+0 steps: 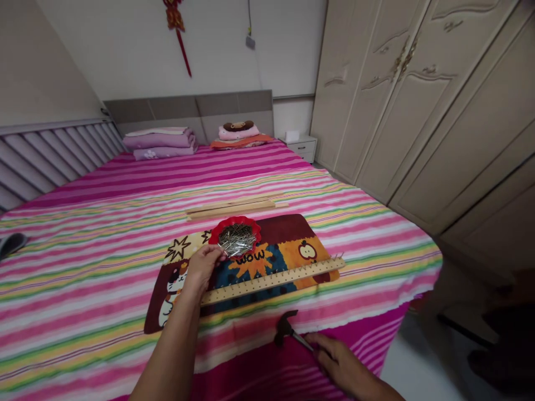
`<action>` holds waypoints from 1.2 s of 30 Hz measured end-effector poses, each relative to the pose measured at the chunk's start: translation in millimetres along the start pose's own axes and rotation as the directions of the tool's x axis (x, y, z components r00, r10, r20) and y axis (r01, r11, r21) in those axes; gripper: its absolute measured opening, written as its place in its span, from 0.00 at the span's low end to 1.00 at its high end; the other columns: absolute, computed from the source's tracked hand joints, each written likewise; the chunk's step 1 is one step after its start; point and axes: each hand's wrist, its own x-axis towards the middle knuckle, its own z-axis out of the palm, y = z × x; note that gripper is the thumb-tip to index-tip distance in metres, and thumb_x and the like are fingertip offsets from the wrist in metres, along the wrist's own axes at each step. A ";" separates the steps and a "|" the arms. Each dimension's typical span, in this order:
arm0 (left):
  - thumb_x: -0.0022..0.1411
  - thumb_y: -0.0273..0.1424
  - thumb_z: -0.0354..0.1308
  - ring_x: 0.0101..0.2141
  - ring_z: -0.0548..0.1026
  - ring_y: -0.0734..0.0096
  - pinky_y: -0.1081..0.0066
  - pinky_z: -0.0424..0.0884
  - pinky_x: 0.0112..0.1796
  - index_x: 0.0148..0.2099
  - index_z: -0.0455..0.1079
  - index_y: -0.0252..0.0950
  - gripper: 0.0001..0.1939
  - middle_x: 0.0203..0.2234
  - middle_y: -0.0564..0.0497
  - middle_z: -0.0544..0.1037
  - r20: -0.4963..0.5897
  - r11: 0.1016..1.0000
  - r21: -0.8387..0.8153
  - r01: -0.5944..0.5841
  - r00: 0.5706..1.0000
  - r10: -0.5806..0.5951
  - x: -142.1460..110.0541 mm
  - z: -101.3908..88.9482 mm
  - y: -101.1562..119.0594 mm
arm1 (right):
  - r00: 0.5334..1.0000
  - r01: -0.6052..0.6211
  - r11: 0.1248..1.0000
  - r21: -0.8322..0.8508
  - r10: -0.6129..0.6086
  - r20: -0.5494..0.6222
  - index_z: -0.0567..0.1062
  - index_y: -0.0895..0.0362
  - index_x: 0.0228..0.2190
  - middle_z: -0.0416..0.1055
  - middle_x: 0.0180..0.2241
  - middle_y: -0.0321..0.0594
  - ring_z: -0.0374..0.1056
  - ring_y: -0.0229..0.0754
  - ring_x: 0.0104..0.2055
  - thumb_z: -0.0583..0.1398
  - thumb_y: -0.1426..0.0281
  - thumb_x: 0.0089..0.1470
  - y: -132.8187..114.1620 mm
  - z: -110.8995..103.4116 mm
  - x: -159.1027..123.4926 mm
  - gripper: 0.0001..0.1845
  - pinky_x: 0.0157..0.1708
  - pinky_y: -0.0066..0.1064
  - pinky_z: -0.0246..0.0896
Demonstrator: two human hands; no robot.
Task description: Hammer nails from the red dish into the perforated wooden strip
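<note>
Hammer [286,328], one: held by its handle in the closed grip of the right hand [338,362]; whether the bed [83,273] is touched by its head cannot be told. Bowl [258,229], red, scalloped, one: placed on the patterned mat [288,227], filled with loose metal nails [237,239]. Left hand [204,264], one: held at the near left rim of the bowl, grip narrow, fingertips drawn together; whether a nail is pinched cannot be told. Wooden strip [273,280], long, one: laid aslant across the near part of the mat, studded with thin nails. Wooden sticks [238,209], several: laid beyond the bowl on the striped bed. Folded bedding [161,143], piled: stacked by the headboard [175,111].
</note>
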 end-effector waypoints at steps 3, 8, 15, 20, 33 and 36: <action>0.32 0.39 0.62 0.23 0.73 0.72 0.74 0.67 0.25 0.32 0.65 0.34 0.23 0.22 0.49 0.75 -0.069 0.983 -0.180 0.041 0.996 -0.055 -13.5 -22.8 -6.2 | 1.000 0.004 1.000 -0.019 -0.004 -0.005 0.75 0.59 0.43 0.73 0.32 0.39 0.68 0.42 0.33 0.49 0.70 0.53 -3.8 1.4 -0.7 0.20 0.35 0.31 0.62; 0.29 0.32 0.65 0.22 0.71 0.78 0.80 0.67 0.23 0.32 0.70 0.31 0.21 0.20 0.52 0.75 -0.138 0.901 -0.421 0.101 0.975 -0.174 -34.7 -55.8 -29.6 | 0.999 -0.029 0.999 -0.034 0.028 -0.017 0.74 0.58 0.43 0.72 0.29 0.38 0.66 0.41 0.29 0.49 0.66 0.55 -3.8 4.9 -0.7 0.20 0.32 0.31 0.62; 0.25 0.32 0.71 0.27 0.74 0.73 0.77 0.71 0.28 0.33 0.74 0.30 0.26 0.24 0.49 0.77 -0.051 0.892 -0.425 0.150 0.981 -0.189 -59.3 -66.8 -48.8 | 0.999 -0.032 0.996 -0.081 0.033 0.005 0.74 0.57 0.43 0.75 0.33 0.40 0.69 0.44 0.33 0.49 0.65 0.55 -3.3 6.9 0.3 0.20 0.36 0.34 0.63; 0.28 0.38 0.70 0.24 0.70 0.76 0.77 0.69 0.25 0.30 0.75 0.32 0.23 0.22 0.52 0.76 -0.162 0.929 -0.358 0.090 0.974 -0.157 -62.2 -60.0 -60.5 | 1.000 -0.027 0.995 -0.093 0.026 -0.013 0.74 0.57 0.43 0.74 0.33 0.39 0.69 0.43 0.34 0.49 0.66 0.55 -2.9 8.2 -1.0 0.20 0.37 0.34 0.63; 0.31 0.40 0.66 0.23 0.73 0.70 0.79 0.59 0.16 0.31 0.71 0.34 0.22 0.21 0.50 0.75 -0.153 0.957 -0.271 0.102 0.977 -0.147 -57.9 -46.2 -79.7 | 1.000 -0.025 0.996 -0.086 0.025 -0.003 0.74 0.58 0.43 0.75 0.33 0.40 0.69 0.44 0.33 0.49 0.66 0.54 -2.1 7.3 -1.0 0.20 0.36 0.34 0.64; 0.32 0.40 0.65 0.23 0.74 0.70 0.77 0.62 0.19 0.31 0.71 0.35 0.21 0.22 0.50 0.76 -0.175 0.967 -0.238 0.095 0.975 -0.139 -56.5 -45.6 -82.2 | 1.000 -0.025 0.996 -0.086 0.025 -0.011 0.74 0.58 0.43 0.75 0.32 0.40 0.69 0.44 0.33 0.49 0.66 0.54 -4.0 7.6 -1.8 0.20 0.37 0.35 0.64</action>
